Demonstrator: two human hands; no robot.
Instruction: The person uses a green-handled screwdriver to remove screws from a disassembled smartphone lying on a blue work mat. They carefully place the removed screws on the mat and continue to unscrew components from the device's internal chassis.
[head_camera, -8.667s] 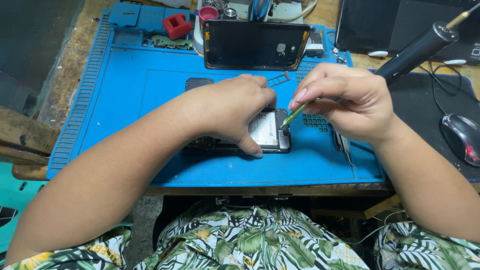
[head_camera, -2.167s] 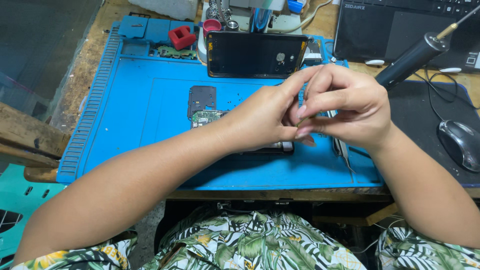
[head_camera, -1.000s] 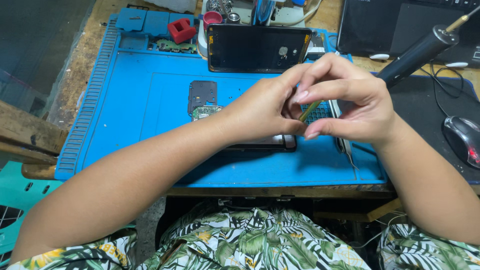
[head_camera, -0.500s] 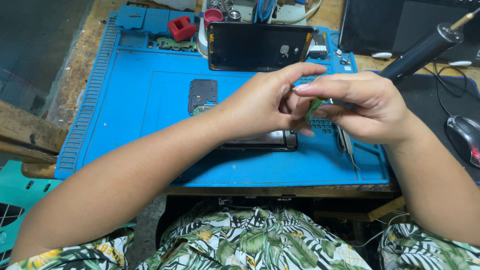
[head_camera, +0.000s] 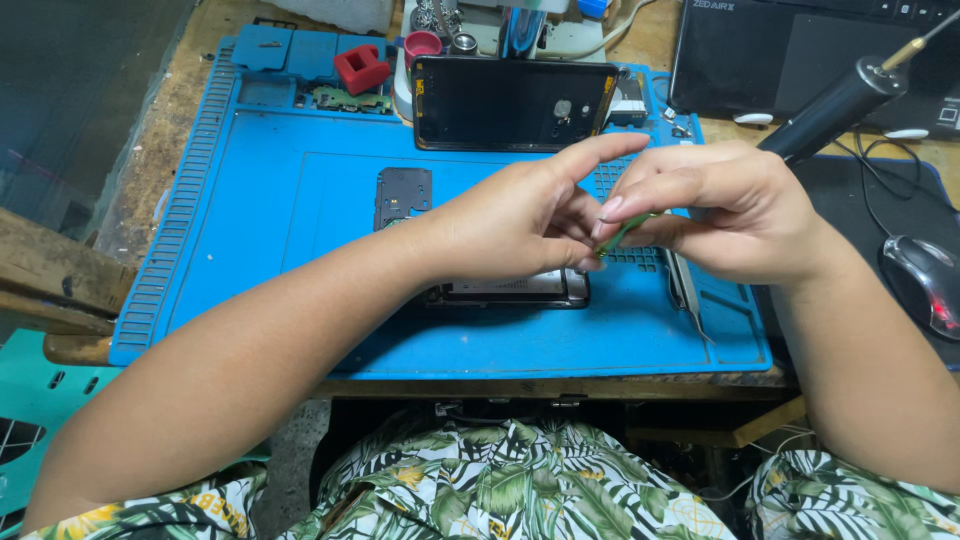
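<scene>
Directly below the hands, an opened phone (head_camera: 510, 290) with a dark, rounded frame lies on the blue ribbed work mat (head_camera: 250, 240); the left forearm hides most of it. Above it, the left hand (head_camera: 515, 215) and right hand (head_camera: 725, 220) meet, fingertips together, pinching a thin green tool (head_camera: 622, 232); its tip and whatever it touches cannot be made out. Metal tweezers (head_camera: 688, 295) lie beneath the right hand. Beyond the left hand rests a flat grey cover plate (head_camera: 402, 196). Farther off leans a glossy black screen panel (head_camera: 512, 103).

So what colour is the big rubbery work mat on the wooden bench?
The big rubbery work mat is bright blue, clearest in the head view.
</scene>
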